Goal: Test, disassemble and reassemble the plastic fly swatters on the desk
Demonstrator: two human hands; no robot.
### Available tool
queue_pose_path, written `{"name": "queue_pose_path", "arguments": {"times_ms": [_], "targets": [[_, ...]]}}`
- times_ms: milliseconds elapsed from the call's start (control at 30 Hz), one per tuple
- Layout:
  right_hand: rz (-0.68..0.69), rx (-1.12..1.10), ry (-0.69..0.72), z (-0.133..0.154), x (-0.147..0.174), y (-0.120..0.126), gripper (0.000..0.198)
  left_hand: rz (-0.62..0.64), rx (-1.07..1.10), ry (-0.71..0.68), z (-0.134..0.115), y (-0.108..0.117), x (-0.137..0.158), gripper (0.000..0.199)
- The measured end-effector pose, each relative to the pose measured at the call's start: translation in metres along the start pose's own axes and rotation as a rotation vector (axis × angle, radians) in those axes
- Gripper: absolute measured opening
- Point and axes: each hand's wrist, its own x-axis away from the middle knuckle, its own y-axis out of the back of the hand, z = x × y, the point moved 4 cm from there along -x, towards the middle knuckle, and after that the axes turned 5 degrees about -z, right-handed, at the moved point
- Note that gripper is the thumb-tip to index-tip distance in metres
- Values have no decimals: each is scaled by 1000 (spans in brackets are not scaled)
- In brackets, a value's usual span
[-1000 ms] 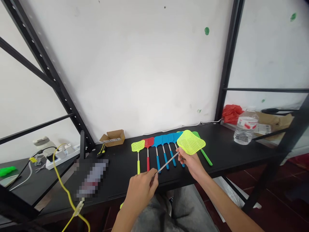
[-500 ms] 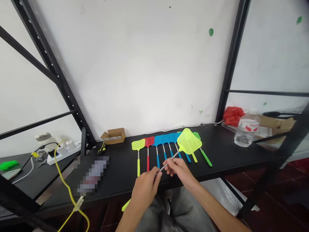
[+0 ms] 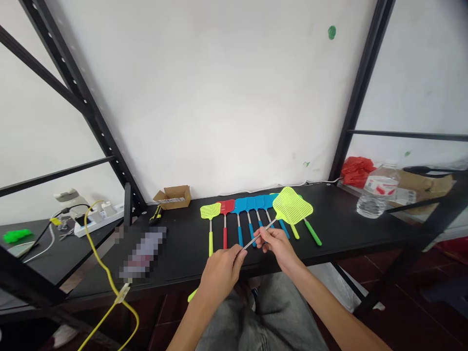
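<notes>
Flyswatter (image 3: 293, 205) held, right hand (image 3: 280, 246) now nearer left hand (image 3: 221, 273)

There are three yellow swatters (image 3: 292, 206), one red swatter (image 3: 226, 206), at least four blue swatters (image 3: 240, 205) and one green swatter (image 3: 313, 233).

looks like some kind of workshop or storeroom to me, can't tell which; black metal rack frame (image 3: 98, 127) full of holes, its shelf (image 3: 183, 243) doubling as a worktop; white wall (image 3: 219, 97) with green marks (image 3: 331, 32); power strip (image 3: 100, 224) and open cardboard box (image 3: 177, 202)
</notes>
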Motion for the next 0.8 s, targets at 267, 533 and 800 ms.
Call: {"name": "queue_pose_path", "arguments": {"times_ms": [267,533,800], "targets": [[-21,-11,9,4,-4,4,43,5,10,-17,-2,3,0,34],[-143,-48,18,16,-12,30,40,56,21,-29,5,5,5,32],[-240,-65,44,17,-21,53,39,71,-61,-47,15,9,2,35]]}}
